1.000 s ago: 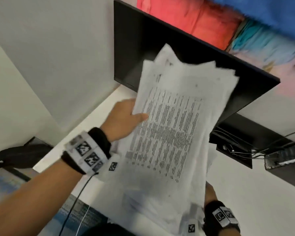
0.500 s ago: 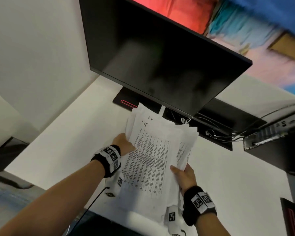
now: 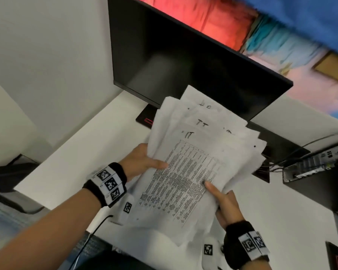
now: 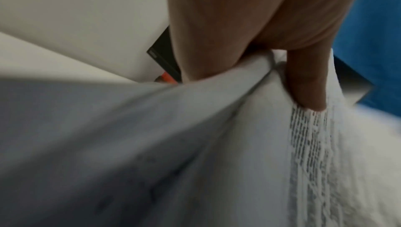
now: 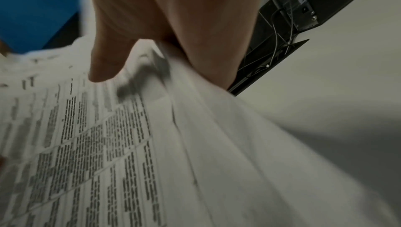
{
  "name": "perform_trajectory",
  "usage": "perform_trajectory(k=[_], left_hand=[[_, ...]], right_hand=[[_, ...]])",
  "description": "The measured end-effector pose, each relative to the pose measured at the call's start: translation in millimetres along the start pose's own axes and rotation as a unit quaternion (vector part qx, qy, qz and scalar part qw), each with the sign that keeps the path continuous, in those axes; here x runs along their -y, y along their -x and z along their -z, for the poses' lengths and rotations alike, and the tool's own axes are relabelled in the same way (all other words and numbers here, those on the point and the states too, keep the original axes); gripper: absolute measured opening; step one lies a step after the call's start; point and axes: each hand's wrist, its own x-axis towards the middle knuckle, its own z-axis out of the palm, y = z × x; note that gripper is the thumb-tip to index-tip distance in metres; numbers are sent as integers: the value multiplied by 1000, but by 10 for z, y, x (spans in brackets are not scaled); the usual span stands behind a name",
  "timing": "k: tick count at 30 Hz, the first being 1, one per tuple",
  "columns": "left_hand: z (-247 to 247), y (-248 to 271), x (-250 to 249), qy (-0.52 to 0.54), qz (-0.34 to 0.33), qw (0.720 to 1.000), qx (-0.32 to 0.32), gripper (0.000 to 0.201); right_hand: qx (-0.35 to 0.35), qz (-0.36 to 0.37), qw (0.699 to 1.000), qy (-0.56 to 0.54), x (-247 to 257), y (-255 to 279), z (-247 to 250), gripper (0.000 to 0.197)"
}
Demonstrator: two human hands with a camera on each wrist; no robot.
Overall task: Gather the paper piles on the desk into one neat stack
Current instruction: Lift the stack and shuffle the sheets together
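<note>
A ragged bundle of printed paper sheets [image 3: 195, 164] is held up above the white desk [image 3: 82, 156], its edges fanned and uneven. My left hand [image 3: 144, 162] grips the bundle's left edge, thumb on the top page and fingers hidden beneath. On the right edge my right hand [image 3: 220, 197] pinches it the same way. The left wrist view shows the thumb pressing on the paper sheets [image 4: 238, 145] beside the printed text. The right wrist view shows the thumb on the top page of the paper sheets [image 5: 108, 145] with the other fingers under the bundle.
A black monitor [image 3: 183, 65] stands right behind the papers, its base [image 3: 146, 118] on the desk. A cable slot [image 3: 263, 170] with wires and a small black computer [image 3: 316, 168] lie to the right. A dark chair arm [image 3: 8, 172] is at the left.
The bundle dropped from high before the monitor to a lower position near the desk half a second ago, then rose a little. My right hand moved up onto its right edge.
</note>
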Motion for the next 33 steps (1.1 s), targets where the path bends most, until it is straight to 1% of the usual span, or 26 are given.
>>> perform_trajectory(k=[2,4,6,8,10,11,12,13,14,15,18,21,22,24,26,27,29,31,33], left_hand=[[-23,34,-120,-28,-20,999,6,37],[-7,92,-296,-32,-51,998,6,38],[29,175,-524,-7,-99,995,-14,45],[70,234,-739,16,-158,987,-28,50],[107,231,-869,-7,-212,976,-39,56],[120,201,-880,-25,-225,973,-46,60],[122,155,-862,-39,-227,972,-50,62],[121,80,-800,-48,-220,973,-59,63],[108,13,-725,-50,-207,974,-72,62],[95,-50,-631,-45,-189,977,-88,60],[78,-192,-327,-6,-124,985,-122,56],[112,-272,-193,8,-109,981,-157,46],[136,-273,-201,19,-110,981,-156,45],[219,-250,-223,39,-112,984,-135,50],[333,-230,-222,60,-112,985,-114,55],[378,-229,-207,76,-110,985,-109,58],[425,-242,-173,89,-108,984,-109,59],[409,-274,-154,81,-104,984,-116,62],[353,-305,-160,64,-99,986,-118,61]], right_hand=[[-15,0,1000,-6,55,-62,-47,49],[-18,22,1000,-6,181,-76,-47,50],[3,60,998,-8,389,-38,-46,52],[40,113,992,-29,599,9,-60,44],[70,159,984,-25,756,54,-129,45],[80,168,982,-12,795,52,-172,45],[80,170,982,-1,800,24,-207,38],[76,169,983,6,771,-28,-224,25],[70,164,984,15,727,-81,-253,19],[61,159,985,30,669,-131,-301,23],[23,151,986,74,518,-265,-423,48],[-24,155,982,110,467,-361,-431,47],[-35,155,980,116,479,-363,-416,48],[-49,147,980,121,505,-345,-351,56],[-49,135,982,126,537,-353,-263,64],[-42,129,983,127,561,-368,-230,64],[-16,121,986,115,589,-428,-203,61],[12,109,988,112,589,-490,-260,59],[22,108,987,115,571,-526,-347,57]])
